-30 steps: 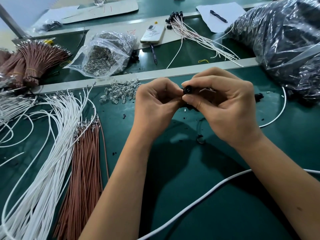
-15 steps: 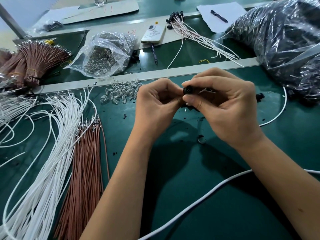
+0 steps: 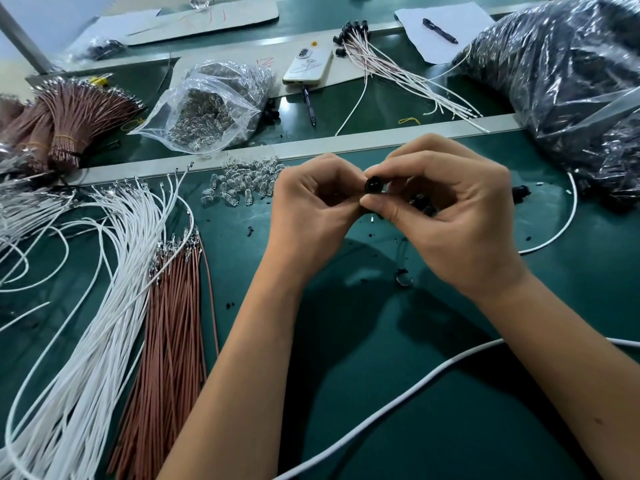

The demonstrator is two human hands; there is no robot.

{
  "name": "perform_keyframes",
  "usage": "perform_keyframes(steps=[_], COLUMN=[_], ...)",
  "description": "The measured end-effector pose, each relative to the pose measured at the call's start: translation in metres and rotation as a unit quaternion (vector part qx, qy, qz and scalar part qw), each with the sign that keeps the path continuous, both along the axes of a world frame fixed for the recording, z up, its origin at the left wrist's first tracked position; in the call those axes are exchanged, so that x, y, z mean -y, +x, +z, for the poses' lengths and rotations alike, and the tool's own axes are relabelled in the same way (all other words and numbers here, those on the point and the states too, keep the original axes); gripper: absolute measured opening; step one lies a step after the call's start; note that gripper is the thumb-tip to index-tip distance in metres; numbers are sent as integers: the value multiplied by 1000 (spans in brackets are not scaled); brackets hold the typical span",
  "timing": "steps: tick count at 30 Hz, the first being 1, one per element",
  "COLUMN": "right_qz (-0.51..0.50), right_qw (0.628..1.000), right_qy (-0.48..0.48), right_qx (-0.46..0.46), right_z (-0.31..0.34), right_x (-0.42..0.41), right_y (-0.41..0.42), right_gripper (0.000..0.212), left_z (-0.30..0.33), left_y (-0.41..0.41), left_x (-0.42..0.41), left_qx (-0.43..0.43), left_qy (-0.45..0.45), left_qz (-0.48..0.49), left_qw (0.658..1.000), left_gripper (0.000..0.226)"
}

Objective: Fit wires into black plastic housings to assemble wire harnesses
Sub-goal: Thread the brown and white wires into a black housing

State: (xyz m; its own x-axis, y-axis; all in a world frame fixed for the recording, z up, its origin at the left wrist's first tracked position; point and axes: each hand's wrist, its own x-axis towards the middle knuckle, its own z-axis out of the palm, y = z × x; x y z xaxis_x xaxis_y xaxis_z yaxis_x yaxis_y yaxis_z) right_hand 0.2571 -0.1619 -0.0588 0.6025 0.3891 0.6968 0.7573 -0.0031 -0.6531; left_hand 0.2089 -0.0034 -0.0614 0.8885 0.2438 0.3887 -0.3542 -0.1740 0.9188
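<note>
Head view shows the right hand (image 3: 460, 220) pinching a black housing (image 3: 374, 185) above the tabletop (image 3: 450, 393), opening turned up, probably for sighting, while the left hand's (image 3: 311, 206) curled fingers (image 3: 348, 206) hide whatever they hold

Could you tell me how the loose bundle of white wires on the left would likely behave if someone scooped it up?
The white wires are thin and curve in loops, so they would probably droop and splay. Nothing visibly ties them here, so strands may slip out. Their metal terminals might snag the brown wires alongside.
</note>
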Motion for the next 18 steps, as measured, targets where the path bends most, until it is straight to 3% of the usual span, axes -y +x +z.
perform_keyframes(steps=[4,18], right_qz=[-15,-52], right_qw=[999,988], right_qy=[-26,-95], right_qx=[11,111], right_z=[1,-3], right_x=[3,4], right_y=[1,4], right_gripper=[17,14], left_z=[-2,-6], left_y=[1,2], left_x=[-2,-6], left_qx=[6,-36], left_qy=[35,96], left_qz=[-6,18], left_qw=[999,995], left_gripper=[11,23])
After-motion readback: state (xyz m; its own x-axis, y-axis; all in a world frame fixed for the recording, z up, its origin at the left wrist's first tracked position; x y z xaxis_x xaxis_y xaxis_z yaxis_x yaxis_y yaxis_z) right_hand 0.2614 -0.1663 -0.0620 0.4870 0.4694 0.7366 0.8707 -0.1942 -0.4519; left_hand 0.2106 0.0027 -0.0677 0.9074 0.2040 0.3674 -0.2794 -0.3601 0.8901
